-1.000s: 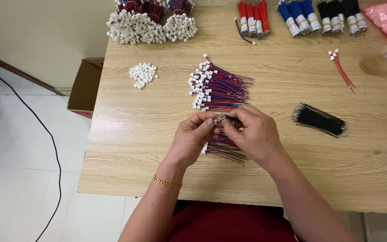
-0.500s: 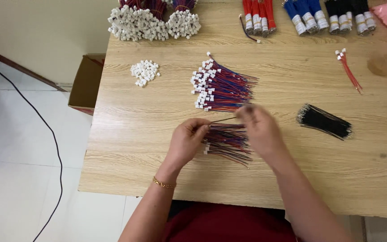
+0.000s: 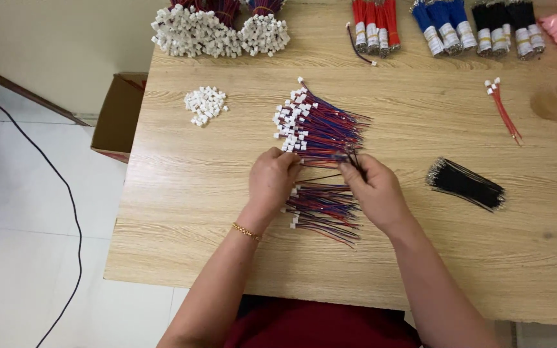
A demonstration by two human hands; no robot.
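At table centre, between the hands: a thin dark wire [image 3: 320, 176] with a small white connector at its left end, stretched nearly level just above the wood.
Left hand [image 3: 272, 180]: fingers pinched on the connector end of the wire; a gold chain bracelet [image 3: 246, 231] circles the wrist.
Right hand [image 3: 374, 192]: fingers closed on the wire's other end, with a few dark strands standing up past the fingertips.
Lower pile [image 3: 322, 209]: loose red and blue wires with white plugs, fanned under and between the hands.
Upper pile [image 3: 317, 125]: denser sheaf of red and blue wires, blocky white plugs clustered at its left, just beyond the fingers.
Black wire bundle [image 3: 465, 183]: slim, straight strands lying to the right, well apart.
Loose white connectors [image 3: 204, 105]: small heap of cube-like plastic pieces, upper left.
Table [image 3: 182, 212]: pale wood-grain laminate, matte.
Far edge: banded bundles of red, blue and black wires [image 3: 443, 22].
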